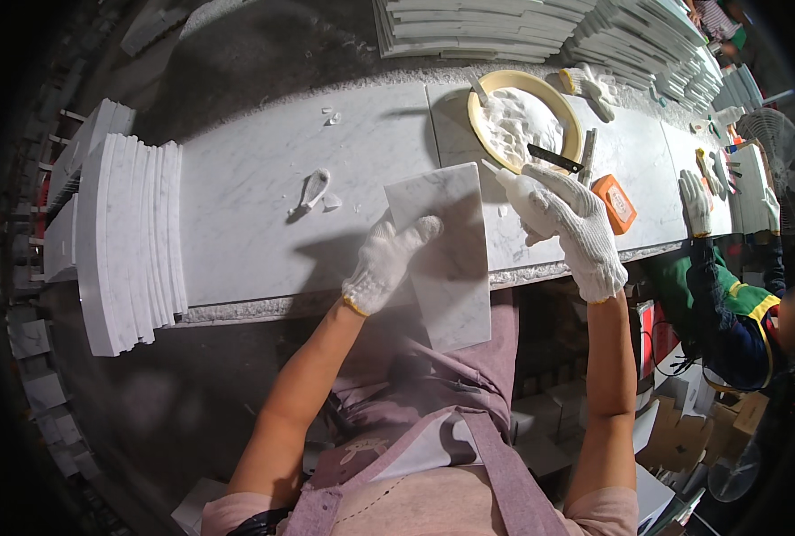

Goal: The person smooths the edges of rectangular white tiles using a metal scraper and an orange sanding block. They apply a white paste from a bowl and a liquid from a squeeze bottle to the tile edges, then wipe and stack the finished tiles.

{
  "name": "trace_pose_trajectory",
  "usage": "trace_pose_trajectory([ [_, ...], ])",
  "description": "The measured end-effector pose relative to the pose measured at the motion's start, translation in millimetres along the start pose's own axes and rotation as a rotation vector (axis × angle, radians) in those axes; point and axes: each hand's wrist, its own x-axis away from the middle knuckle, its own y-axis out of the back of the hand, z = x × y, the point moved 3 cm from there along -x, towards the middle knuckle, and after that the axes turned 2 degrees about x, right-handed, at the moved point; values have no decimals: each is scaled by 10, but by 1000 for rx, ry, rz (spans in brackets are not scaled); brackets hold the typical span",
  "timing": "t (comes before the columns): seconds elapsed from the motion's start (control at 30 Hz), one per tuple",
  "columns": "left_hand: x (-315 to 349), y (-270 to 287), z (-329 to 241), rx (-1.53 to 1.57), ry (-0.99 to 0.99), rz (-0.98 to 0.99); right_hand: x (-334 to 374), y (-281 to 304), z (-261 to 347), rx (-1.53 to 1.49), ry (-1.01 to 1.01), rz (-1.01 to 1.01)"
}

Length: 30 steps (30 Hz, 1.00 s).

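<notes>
My left hand, in a white knit glove, grips a marbled white tile by its left edge, thumb laid across the top face. The tile is tilted and reaches over the table's front edge toward my lap. My gloved right hand is closed round a white squeeze bottle, its thin nozzle pointing up and left beside the tile. Beyond that hand a yellow-rimmed bowl holds white powder or paste. A black-handled tool lies across the bowl's near rim; whether my fingers touch it, I cannot tell.
Tile stacks stand at the left and far side. An orange box and a spare glove lie near the bowl. White scraps lie on the marble table. Another person's gloved hand rests at the right, near a fan.
</notes>
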Motion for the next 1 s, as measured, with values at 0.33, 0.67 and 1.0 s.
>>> trace_pose_trajectory([
  [0.33,-52,-24,154,83,-58,122,-31,-32,57,2,-2,-14],
  [0.67,41,-26,-13,241,-88,98,-48,-41,82,47,-1,6],
  [1.0,94,-7,-151,269,-102,135,-44,-61,112,68,-1,-9],
])
